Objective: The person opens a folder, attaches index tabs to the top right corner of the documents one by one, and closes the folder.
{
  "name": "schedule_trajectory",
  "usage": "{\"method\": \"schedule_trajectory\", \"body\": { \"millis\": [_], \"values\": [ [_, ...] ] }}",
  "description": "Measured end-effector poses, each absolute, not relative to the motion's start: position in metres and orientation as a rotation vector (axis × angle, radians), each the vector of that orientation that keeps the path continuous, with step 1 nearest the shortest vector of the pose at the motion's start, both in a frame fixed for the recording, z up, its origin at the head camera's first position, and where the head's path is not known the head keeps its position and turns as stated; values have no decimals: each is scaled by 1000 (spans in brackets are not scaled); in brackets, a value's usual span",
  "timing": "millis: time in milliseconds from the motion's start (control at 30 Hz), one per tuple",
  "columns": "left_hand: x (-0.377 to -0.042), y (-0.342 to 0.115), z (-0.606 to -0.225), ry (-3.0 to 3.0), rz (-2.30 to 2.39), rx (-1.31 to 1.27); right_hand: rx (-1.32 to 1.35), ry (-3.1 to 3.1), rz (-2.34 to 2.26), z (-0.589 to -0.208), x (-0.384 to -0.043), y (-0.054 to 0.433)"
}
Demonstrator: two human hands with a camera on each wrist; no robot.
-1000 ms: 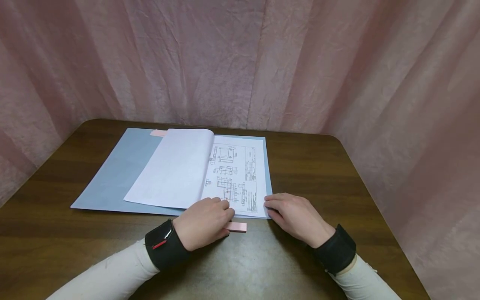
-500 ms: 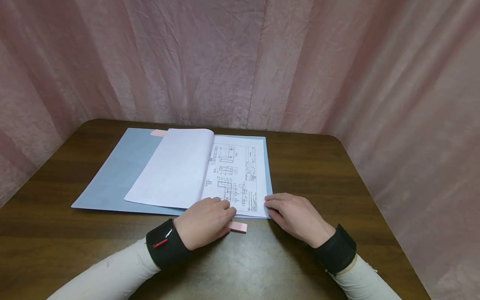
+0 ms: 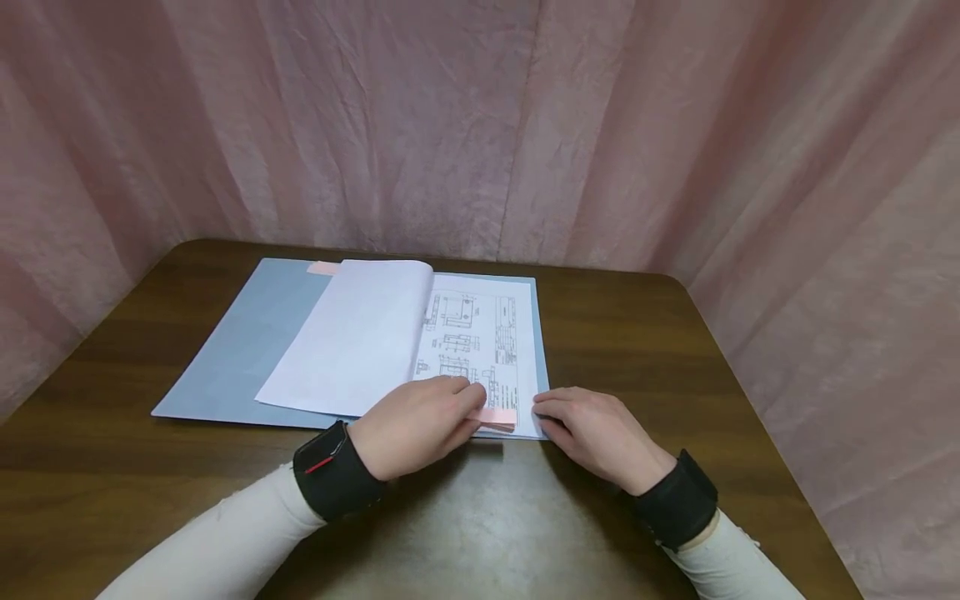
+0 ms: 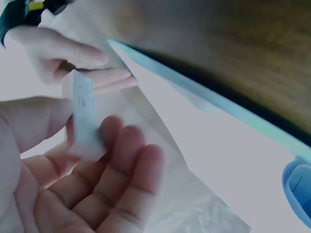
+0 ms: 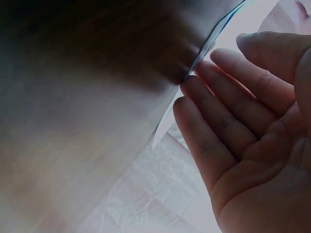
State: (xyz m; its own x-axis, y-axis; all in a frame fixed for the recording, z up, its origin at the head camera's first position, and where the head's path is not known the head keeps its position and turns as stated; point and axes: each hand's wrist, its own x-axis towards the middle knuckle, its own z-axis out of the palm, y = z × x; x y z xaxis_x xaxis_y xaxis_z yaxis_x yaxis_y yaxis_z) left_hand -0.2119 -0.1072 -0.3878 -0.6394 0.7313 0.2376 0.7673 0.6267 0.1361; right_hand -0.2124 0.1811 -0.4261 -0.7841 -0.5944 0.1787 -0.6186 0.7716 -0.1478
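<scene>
My left hand (image 3: 420,427) pinches a narrow pad of pink sticky notes (image 3: 498,417) between thumb and fingers. In the head view the pad overlaps the lower edge of a sheet with technical drawings (image 3: 486,312). The left wrist view shows the pad's pale underside with small print, the other fingers loosely bent beside it. That sheet belongs to papers in an open light blue folder (image 3: 225,358); a blank page (image 3: 348,333) is turned over to the left. My right hand (image 3: 600,437) rests with extended fingertips at the folder's lower right corner.
A pink sticky strip (image 3: 323,267) shows at the folder's top, beside the turned page. The folder lies on a dark brown wooden table (image 3: 622,333), with a pink curtain (image 3: 480,125) behind it.
My left hand has lifted the pink pad from the table in front of the folder and moved it forward and right, over the drawing sheet. The right hand stays at the corner.
</scene>
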Motion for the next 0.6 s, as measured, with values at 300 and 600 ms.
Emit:
{"method": "schedule_trajectory", "body": {
  "millis": [300, 600],
  "values": [
    [-240, -105, -378, -2650, -494, -1048, 955, -2864, 358, -408, -228, 178],
    [-248, -110, -376, -2629, -548, -964, 879, -2694, 387, -364, -244, 170]
  ]
}}
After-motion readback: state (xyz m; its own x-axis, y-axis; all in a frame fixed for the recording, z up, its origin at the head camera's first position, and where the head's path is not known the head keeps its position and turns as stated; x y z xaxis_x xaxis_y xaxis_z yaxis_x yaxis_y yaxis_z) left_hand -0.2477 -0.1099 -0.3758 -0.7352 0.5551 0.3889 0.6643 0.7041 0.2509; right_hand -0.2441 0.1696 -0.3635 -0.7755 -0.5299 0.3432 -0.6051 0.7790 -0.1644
